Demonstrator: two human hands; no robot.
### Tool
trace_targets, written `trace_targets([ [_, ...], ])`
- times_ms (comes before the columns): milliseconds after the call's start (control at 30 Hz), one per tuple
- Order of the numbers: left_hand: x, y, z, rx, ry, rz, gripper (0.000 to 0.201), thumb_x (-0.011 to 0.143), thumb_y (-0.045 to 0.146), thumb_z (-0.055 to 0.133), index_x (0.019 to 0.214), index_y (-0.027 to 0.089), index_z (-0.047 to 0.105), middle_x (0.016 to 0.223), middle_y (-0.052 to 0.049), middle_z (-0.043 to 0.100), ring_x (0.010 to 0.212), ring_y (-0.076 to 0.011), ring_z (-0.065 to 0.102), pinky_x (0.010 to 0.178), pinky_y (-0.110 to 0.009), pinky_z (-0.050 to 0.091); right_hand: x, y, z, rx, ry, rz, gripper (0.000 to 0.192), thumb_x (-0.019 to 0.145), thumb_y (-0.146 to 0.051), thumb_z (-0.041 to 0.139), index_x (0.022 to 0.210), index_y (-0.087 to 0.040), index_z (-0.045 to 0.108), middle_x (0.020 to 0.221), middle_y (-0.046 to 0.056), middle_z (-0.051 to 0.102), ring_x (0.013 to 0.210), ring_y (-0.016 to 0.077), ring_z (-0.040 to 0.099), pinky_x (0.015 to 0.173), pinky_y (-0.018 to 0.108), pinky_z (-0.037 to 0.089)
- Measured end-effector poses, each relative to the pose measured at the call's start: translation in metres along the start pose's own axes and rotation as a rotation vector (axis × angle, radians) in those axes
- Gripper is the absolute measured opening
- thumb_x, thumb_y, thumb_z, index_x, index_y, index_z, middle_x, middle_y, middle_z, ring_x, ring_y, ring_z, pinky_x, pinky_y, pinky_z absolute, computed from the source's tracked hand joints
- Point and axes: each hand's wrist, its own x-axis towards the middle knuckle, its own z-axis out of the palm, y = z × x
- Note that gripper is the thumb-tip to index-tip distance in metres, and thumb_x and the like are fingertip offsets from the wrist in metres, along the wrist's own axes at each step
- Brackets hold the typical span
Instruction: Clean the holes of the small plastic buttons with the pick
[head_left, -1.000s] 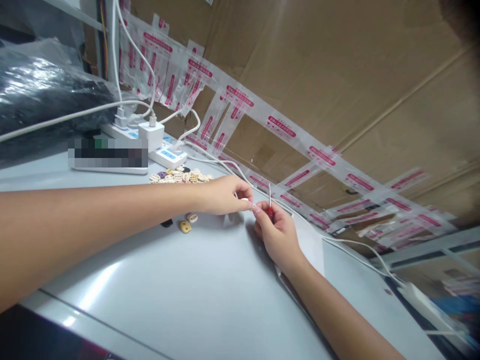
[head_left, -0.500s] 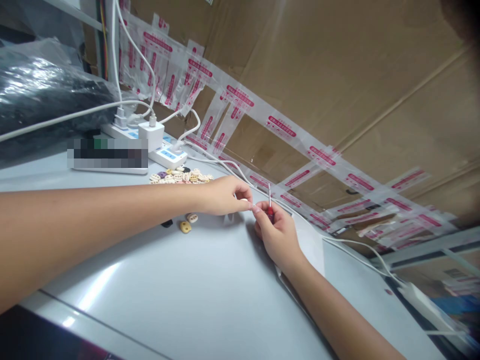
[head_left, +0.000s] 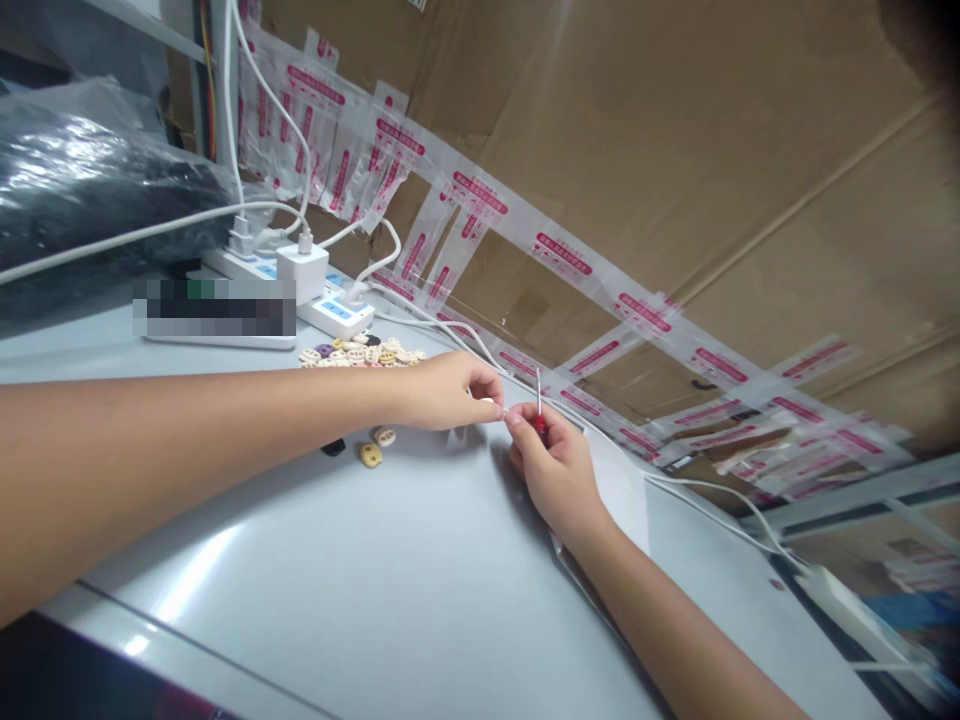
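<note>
My left hand (head_left: pixel 454 390) reaches in from the left, thumb and fingers pinched on a small white piece (head_left: pixel 488 401) that they mostly cover. Close beside it, my right hand (head_left: pixel 553 455) is closed round the red handle of a small screwdriver (head_left: pixel 539 410), its thin metal shaft pointing up. The right thumb and index finger also meet near the left fingertips, at a tiny pale bit too small to name. Behind my left forearm lies a pile of small holed pieces (head_left: pixel 364 350), mostly cream. Nearer lie a yellow holed piece (head_left: pixel 370 455), a cream one (head_left: pixel 385 436) and a black one (head_left: pixel 334 448).
White power strips (head_left: pixel 337 312) with a charger (head_left: pixel 302 272) and cables stand at the back left. A blurred-out device (head_left: pixel 220 335) lies beside them. Taped cardboard (head_left: pixel 600 200) walls the back edge. A clear plastic sheet or bag (head_left: pixel 622 490) lies under my right wrist.
Both hands keep almost the same place and hold. The left fingertips have shifted very slightly, and the tiny bit between the hands looks a little different.
</note>
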Motion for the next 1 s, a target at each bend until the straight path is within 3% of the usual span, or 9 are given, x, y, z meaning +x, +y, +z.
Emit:
trace_targets([
  [100, 0.0, -0.001, -0.002, -0.008, 0.007, 0.0, 0.014, 0.081, 0.03, 0.062, 0.087, 0.02, 0.068, 0.071, 0.003, 0.062, 0.063, -0.0117, 0.054, 0.059, -0.024, 0.038, -0.002, 0.0, -0.001, -0.033, 0.033, -0.008, 0.03, 0.094, -0.05, 0.05, 0.09, -0.022, 0.058, 0.055, -0.008, 0.036, 0.047, 0.011, 0.031, 0.045, 0.025, 0.023],
  [200, 0.001, -0.002, -0.003, 0.004, 0.011, 0.009, 0.013, 0.08, 0.029, 0.063, 0.088, 0.02, 0.069, 0.072, 0.003, 0.063, 0.063, -0.0121, 0.055, 0.059, -0.024, 0.039, -0.002, -0.001, -0.005, -0.267, 0.1, -0.072, 0.036, 0.099, -0.049, 0.04, 0.093, -0.023, 0.063, 0.059, -0.005, 0.045, 0.052, 0.014, 0.04, 0.052, 0.027, 0.031],
  [400, 0.0, -0.006, -0.002, 0.074, 0.009, 0.075, 0.015, 0.081, 0.034, 0.062, 0.085, 0.021, 0.068, 0.072, 0.003, 0.064, 0.062, -0.0116, 0.052, 0.058, -0.024, 0.038, -0.001, -0.012, -0.014, -0.868, 0.021, -0.17, 0.026, 0.094, -0.029, 0.045, 0.075, -0.022, 0.061, 0.069, 0.001, 0.062, 0.066, 0.0185, 0.055, 0.062, 0.031, 0.033],
  [567, 0.001, -0.008, -0.001, 0.076, 0.002, 0.095, 0.016, 0.081, 0.035, 0.062, 0.085, 0.021, 0.069, 0.073, 0.002, 0.065, 0.063, -0.0119, 0.053, 0.058, -0.024, 0.038, -0.003, -0.011, -0.017, -1.114, -0.005, -0.172, 0.017, 0.09, -0.026, 0.051, 0.079, -0.022, 0.064, 0.077, 0.005, 0.067, 0.068, 0.0205, 0.058, 0.058, 0.031, 0.031],
  [667, 0.001, -0.008, -0.001, 0.056, -0.003, 0.103, 0.017, 0.081, 0.036, 0.062, 0.086, 0.021, 0.069, 0.073, 0.002, 0.065, 0.063, -0.0121, 0.053, 0.059, -0.025, 0.038, -0.005, -0.01, -0.017, -1.056, 0.077, -0.284, 0.016, 0.089, -0.029, 0.054, 0.095, -0.021, 0.067, 0.084, 0.007, 0.069, 0.071, 0.0218, 0.06, 0.06, 0.032, 0.036],
  [800, 0.002, -0.006, 0.0, -0.024, -0.006, 0.112, 0.016, 0.08, 0.032, 0.062, 0.087, 0.019, 0.07, 0.076, 0.002, 0.065, 0.067, -0.0127, 0.055, 0.06, -0.024, 0.039, -0.008, -0.014, -0.011, -0.752, 0.138, -0.48, 0.023, 0.091, -0.034, 0.056, 0.106, -0.019, 0.066, 0.097, 0.008, 0.072, 0.086, 0.0227, 0.063, 0.065, 0.031, 0.045],
  [1000, 0.002, -0.004, -0.001, -0.087, -0.008, 0.103, 0.022, 0.081, 0.037, 0.063, 0.091, 0.019, 0.071, 0.081, 0.001, 0.067, 0.073, -0.0134, 0.056, 0.064, -0.024, 0.04, -0.011, -0.017, -0.007, -0.511, 0.078, -0.395, 0.02, 0.094, -0.036, 0.058, 0.096, -0.022, 0.072, 0.082, 0.002, 0.072, 0.072, 0.0172, 0.06, 0.063, 0.028, 0.045],
])
